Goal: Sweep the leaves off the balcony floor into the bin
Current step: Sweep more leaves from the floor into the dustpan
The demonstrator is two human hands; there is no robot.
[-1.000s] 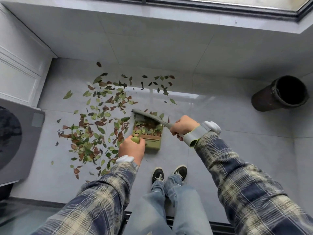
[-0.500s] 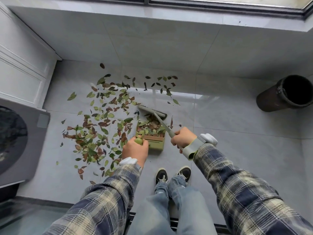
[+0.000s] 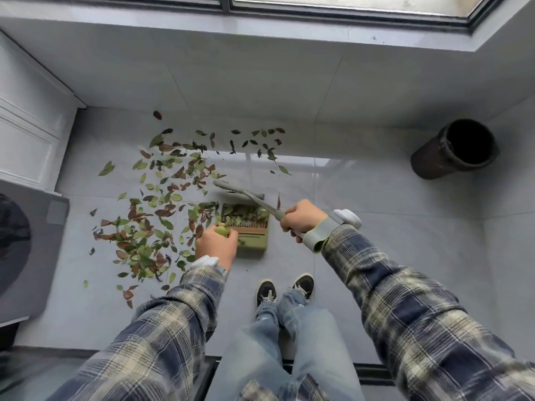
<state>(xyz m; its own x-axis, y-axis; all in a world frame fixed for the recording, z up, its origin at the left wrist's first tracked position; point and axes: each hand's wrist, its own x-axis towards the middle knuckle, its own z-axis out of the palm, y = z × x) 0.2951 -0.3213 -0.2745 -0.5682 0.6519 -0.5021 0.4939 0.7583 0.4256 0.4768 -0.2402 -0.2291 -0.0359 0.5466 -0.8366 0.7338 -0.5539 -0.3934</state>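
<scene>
Flat oval leaves (image 3: 150, 224), glossy tiles (image 3: 362, 256)

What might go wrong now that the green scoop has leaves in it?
The dustpan holds a heap of leaves and the bin stands far off to the right, so some may spill on the way. The brush sits just beyond the pan's mouth; a hard pull by the right hand could flick leaves out. Many loose leaves lie left of the pan and might get missed.
</scene>
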